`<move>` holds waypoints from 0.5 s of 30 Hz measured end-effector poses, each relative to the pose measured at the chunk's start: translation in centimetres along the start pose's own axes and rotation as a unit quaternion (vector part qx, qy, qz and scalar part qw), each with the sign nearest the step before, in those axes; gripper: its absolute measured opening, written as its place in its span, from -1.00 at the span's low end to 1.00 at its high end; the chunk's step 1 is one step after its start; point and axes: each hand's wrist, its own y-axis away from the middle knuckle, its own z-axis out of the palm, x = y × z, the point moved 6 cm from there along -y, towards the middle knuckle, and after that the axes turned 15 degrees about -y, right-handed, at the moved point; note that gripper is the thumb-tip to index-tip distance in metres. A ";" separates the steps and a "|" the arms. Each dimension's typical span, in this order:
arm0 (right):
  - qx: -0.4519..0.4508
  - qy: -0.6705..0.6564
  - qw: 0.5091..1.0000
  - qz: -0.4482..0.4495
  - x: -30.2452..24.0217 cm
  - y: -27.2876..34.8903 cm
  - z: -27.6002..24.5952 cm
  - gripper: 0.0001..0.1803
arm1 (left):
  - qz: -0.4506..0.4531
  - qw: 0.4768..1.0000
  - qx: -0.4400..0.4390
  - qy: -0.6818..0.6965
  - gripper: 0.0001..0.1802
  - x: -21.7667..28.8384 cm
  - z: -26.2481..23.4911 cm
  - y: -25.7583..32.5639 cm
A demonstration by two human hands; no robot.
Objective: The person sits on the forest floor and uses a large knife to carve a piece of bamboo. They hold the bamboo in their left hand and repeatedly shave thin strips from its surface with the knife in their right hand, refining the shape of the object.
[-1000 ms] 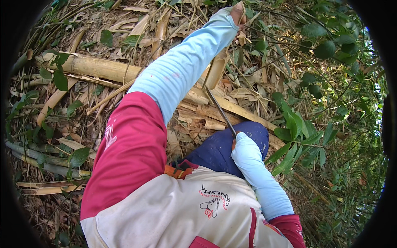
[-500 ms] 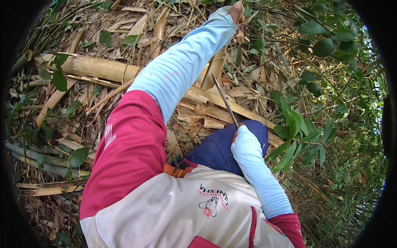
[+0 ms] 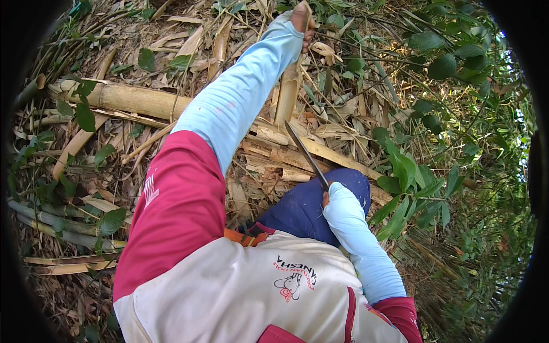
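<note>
Left hand (image 3: 301,20) clamps its fingers on the upright bamboo stalk (image 3: 287,91) at the far edge; right hand (image 3: 337,197) grips a knife (image 3: 306,153) — blade slanting toward the stalk's base, crowded by leaf litter.

Single head-worn fisheye view looks steeply down from close above the person's own torso onto the bamboo litter (image 3: 143,103) beyond.

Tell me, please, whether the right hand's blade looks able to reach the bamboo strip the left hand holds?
Probably yes: the right hand points its blade at the bamboo strip gripped by the left hand, nothing visibly between.
</note>
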 end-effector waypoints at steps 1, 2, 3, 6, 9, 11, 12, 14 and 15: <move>0.027 -0.029 0.999 -0.018 0.5 0.5 -0.1 -0.81 | 0.003 1.000 0.023 0.011 -0.21 0.2 -1.3 0.3; 0.043 -0.051 0.997 -0.035 0.7 0.4 -0.2 -0.79 | -0.008 0.998 0.055 0.036 -0.21 -0.6 -3.5 -0.2; 0.068 -0.070 0.994 -0.049 0.9 1.4 -0.8 -0.73 | 0.069 0.988 -0.051 0.125 -0.24 -0.6 -4.9 0.0; 0.123 -0.200 0.971 -0.035 2.9 3.5 -1.4 -0.68 | 0.070 0.975 0.066 0.202 -0.29 1.1 -7.6 3.3; 0.200 -0.263 0.943 -0.042 5.9 4.7 -1.4 -0.66 | 0.112 0.946 0.026 0.302 -0.37 2.4 -8.5 4.4; 0.201 -0.401 0.893 0.042 3.4 6.9 -3.3 -0.60 | 0.120 0.923 -0.038 0.364 -0.41 3.6 -8.3 6.2; 0.212 -0.419 0.883 0.025 3.7 7.0 -3.6 -0.59 | 0.129 0.911 -0.045 0.388 -0.45 4.2 -7.8 6.8; 0.234 -0.453 0.860 -0.010 4.9 7.4 -4.3 -0.57 | 0.140 0.901 -0.036 0.409 -0.49 5.2 -6.8 7.8; 0.245 -0.473 0.846 -0.017 5.0 7.8 -4.7 -0.58 | 0.168 0.861 -0.137 0.461 -0.51 6.1 -5.7 8.6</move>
